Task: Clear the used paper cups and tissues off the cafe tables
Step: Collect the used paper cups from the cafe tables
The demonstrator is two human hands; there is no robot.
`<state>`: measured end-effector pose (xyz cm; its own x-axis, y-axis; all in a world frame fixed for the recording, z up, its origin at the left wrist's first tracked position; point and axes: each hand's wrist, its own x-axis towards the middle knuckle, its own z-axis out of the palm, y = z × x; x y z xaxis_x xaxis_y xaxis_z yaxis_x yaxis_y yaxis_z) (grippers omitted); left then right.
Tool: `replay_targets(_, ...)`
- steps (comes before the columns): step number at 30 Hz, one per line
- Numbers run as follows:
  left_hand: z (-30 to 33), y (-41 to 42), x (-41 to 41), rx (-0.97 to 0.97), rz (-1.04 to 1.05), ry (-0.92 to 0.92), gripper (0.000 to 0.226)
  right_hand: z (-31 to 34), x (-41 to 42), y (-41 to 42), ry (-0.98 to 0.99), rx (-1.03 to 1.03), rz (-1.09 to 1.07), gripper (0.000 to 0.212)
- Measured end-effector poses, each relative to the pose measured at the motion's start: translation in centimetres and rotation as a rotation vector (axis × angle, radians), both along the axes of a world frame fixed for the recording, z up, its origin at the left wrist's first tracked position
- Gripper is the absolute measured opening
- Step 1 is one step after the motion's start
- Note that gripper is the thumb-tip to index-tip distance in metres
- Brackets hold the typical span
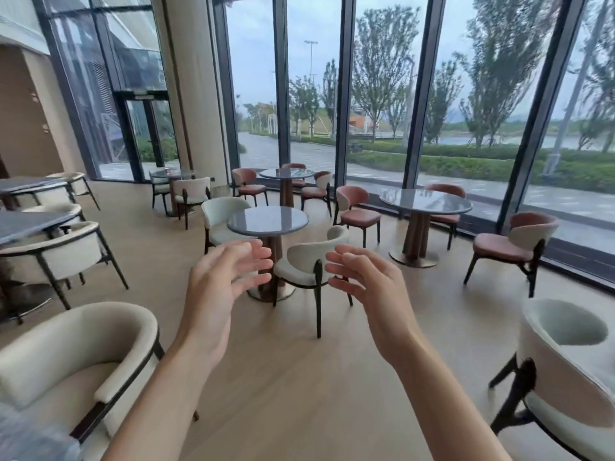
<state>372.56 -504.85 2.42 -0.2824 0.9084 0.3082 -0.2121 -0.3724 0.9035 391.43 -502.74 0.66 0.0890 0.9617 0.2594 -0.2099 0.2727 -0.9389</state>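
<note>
From your head camera, your left hand (219, 287) and right hand (369, 291) are both raised in front of you, palms facing each other, fingers spread and loosely bent, holding nothing. Take the round grey table (268, 220) straight ahead as your landmark: it stands just beyond your fingertips in the view, though well apart from you across the wood floor (299, 394). Its top shows no paper cup or tissue that you can make out, and the same goes for the larger round table (426, 201) to its right by the window (466, 94) and the small table (287, 173) behind it. The dark tabletops (30, 224) to the landmark's left are seen edge-on, so you cannot tell what lies on them. A white chair (309, 261) sits on the near side of the landmark, between it and your hands. My reading is that you are searching rather than reaching; neither hand is nearer to anything, so walk in and check the tops from above first.
</note>
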Motion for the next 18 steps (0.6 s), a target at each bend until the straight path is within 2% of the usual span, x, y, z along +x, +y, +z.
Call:
replay_targets(7, 1.4, 18.7, -0.1, 0.019, 0.016, -0.025, 0.022, 1.5, -2.2, 19.5, -0.041, -0.003, 0.036, 0.019)
replay_targets(18, 2.2, 42.6, -2.5, 0.003, 0.098, -0.012, 0.021, 2.0, -5.1, 44.4, -0.018, 0.013, 0.070, 0.019)
